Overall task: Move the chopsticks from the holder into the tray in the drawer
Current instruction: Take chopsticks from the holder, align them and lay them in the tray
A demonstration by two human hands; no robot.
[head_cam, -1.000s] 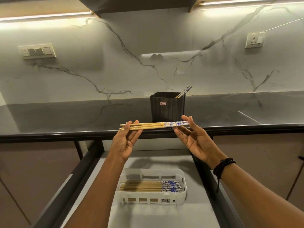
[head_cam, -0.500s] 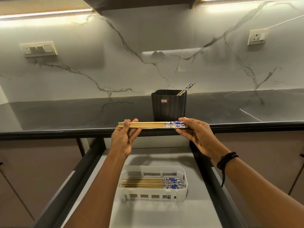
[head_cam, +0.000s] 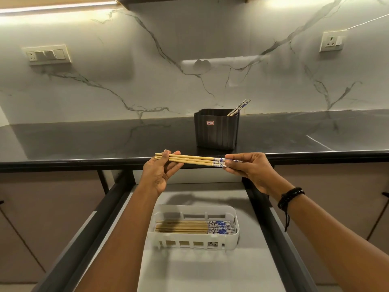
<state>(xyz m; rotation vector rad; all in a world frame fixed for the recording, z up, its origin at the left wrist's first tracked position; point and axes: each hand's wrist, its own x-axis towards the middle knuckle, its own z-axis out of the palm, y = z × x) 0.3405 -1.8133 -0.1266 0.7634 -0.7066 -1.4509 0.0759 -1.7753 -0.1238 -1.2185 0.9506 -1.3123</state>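
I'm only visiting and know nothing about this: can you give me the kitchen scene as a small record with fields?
Held: bundle of wooden chopsticks with blue-patterned ends, roughly level, before the counter edge
Left: left hand pinches the plain tips
Right: right hand pinches the patterned ends
Holder: black ribbed square holder on dark counter; remaining chopsticks lean inside
Tray: white slotted plastic tray in open grey drawer; stored chopsticks lie flat inside
Progress: partly done

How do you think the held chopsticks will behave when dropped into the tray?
Probably stiff: the chopsticks bridge left hand and right hand without sagging. Likely light: fingertips alone carry them. They may roll; tray walls should stop them.
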